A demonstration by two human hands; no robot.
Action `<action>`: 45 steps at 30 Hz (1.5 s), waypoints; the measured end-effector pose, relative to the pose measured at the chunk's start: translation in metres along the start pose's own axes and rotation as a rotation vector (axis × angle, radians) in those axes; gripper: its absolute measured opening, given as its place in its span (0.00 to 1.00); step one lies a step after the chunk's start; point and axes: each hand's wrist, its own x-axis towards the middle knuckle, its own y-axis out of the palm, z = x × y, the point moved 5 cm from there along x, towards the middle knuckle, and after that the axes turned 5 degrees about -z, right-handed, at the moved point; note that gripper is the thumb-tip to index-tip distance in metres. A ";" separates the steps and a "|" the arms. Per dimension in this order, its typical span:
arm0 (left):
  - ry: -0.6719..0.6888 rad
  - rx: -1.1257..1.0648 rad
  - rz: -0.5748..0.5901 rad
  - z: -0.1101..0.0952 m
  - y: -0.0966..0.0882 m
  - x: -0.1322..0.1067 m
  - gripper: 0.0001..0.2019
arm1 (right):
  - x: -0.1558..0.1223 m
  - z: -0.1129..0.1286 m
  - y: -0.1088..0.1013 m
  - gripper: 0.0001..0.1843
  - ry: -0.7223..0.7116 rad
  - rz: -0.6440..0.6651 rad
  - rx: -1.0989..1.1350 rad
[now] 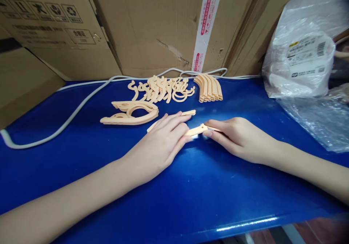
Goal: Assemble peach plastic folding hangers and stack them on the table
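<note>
From the head camera, the left hand [160, 142] lay palm down on the blue bench [191, 189], its fingers [174, 122] stretched flat and loose rather than curled. They rested across a long peach strip [191, 112], with one fingertip touching a short peach piece [196, 130]. That piece lay on the bench between the two hands. The right hand [236, 138] pinched its thin far end, the fingers [215, 132] closed on it.

Just behind the left hand sat a stack of curved hanger arms [131, 115]. Farther back lay a loose pile of hooks [160, 88] and, beside it, a neat row of curved pieces [208, 88]. A white cable [81, 104] ran along the left, cardboard boxes [152, 26] stood behind, and a plastic bag [300, 55] sat at the right.
</note>
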 end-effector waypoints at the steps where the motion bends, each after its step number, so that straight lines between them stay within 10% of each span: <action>1: 0.002 0.007 0.003 0.000 0.000 0.000 0.14 | -0.001 0.000 0.000 0.20 -0.018 -0.010 -0.047; 22: 0.079 0.072 0.007 -0.001 0.000 -0.003 0.14 | -0.009 0.012 -0.007 0.21 -0.352 -0.363 -0.617; 45: 0.103 0.053 -0.013 0.000 0.000 -0.003 0.17 | -0.008 0.005 -0.004 0.19 -0.274 -0.277 -0.368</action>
